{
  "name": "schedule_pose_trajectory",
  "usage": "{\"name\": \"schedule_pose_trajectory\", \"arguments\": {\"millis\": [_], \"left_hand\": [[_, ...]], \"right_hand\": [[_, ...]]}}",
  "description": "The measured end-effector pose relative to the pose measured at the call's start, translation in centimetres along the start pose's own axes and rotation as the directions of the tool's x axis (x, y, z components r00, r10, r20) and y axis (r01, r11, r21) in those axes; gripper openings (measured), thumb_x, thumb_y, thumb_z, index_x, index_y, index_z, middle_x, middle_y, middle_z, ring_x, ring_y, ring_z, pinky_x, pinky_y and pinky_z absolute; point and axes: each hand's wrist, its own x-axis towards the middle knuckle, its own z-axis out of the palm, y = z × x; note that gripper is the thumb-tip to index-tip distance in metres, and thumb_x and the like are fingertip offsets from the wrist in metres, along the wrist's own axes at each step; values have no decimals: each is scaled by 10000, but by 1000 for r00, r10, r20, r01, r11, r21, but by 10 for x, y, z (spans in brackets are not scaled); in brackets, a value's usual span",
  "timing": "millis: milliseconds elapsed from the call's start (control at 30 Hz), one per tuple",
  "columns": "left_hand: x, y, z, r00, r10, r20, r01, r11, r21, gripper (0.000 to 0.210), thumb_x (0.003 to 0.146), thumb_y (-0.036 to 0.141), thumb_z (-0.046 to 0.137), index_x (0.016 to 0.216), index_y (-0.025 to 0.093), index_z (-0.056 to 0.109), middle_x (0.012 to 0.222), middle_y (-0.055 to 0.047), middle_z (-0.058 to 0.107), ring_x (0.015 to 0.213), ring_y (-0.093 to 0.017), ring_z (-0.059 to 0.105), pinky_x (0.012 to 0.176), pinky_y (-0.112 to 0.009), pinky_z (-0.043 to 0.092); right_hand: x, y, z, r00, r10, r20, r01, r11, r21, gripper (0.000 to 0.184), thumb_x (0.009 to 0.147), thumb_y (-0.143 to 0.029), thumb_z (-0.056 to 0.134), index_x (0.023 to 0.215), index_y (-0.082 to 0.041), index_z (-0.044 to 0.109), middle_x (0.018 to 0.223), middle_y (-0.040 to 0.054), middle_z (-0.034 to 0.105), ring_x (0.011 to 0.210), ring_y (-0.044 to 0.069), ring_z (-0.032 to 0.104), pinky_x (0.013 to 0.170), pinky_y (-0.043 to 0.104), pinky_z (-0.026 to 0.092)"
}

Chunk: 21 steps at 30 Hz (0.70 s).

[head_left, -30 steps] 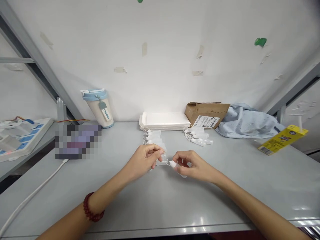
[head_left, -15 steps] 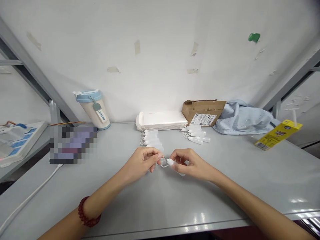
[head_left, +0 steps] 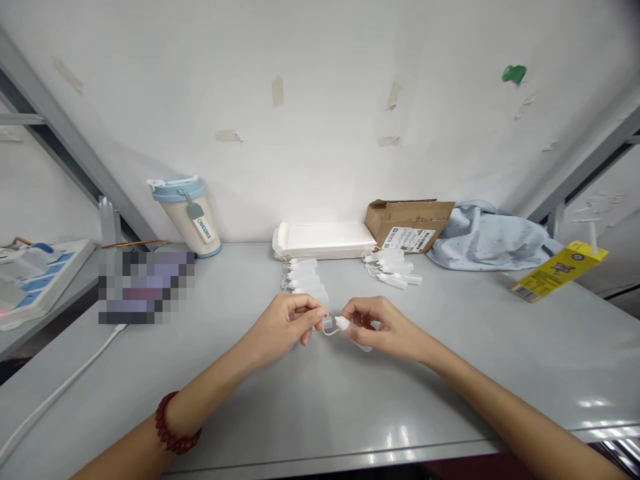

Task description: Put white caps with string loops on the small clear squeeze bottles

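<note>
RIGHT HAND: fingers gripping white-tipped plastic bottle, in front of white stack | LEFT HAND: fingertips pinched at its tip (gripped part too small to tell) | PROGRESS: corded bottles grouped beside stack; held one apparently unfinished

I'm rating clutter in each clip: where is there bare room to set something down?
Bare tabletop shows between the cup and left hand, between the right hand and yellow carton, and in front between the forearms. Crowded: back middle, with small bottles, a white stack and cardboard box.
</note>
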Motion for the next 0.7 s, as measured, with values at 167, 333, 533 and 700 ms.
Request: {"name": "schedule_pose_trajectory", "arguments": {"millis": [167,333,533,700], "left_hand": [[0,-2,0,1000,9,-1,-9,1000,-15,264,823,381,497,737,153,600,586,23,533,481,-73,418,475,-201,319],[1,-4,0,1000,14,4,-14,1000,-9,269,832,380,492,734,151,595,522,39,478,476,-77,412,469,-203,310],[-1,-2,1,999,33,-8,-33,999,36,251,834,361,481,761,151,598,680,3,575,502,-72,440,493,-207,354],[-2,-1,4,999,34,-5,-34,996,79,236,830,347,471,780,157,602,692,-2,584,509,-82,455,505,-213,382]], "right_hand": [[0,1,0,1000,2,4,-2,1000,9,45,762,-175,523,754,-153,562,601,-33,511,536,78,431,485,197,303],[0,2,1,1000,-4,6,4,1000,18,48,764,-181,525,755,-153,563,575,-43,495,519,77,414,484,201,297],[0,2,0,1000,10,17,-11,999,33,63,771,-189,517,746,-152,561,572,-48,458,516,73,376,487,203,285],[0,3,0,1000,-14,12,14,1000,24,68,764,-171,519,739,-149,577,596,-46,442,531,70,347,495,204,276]]}}
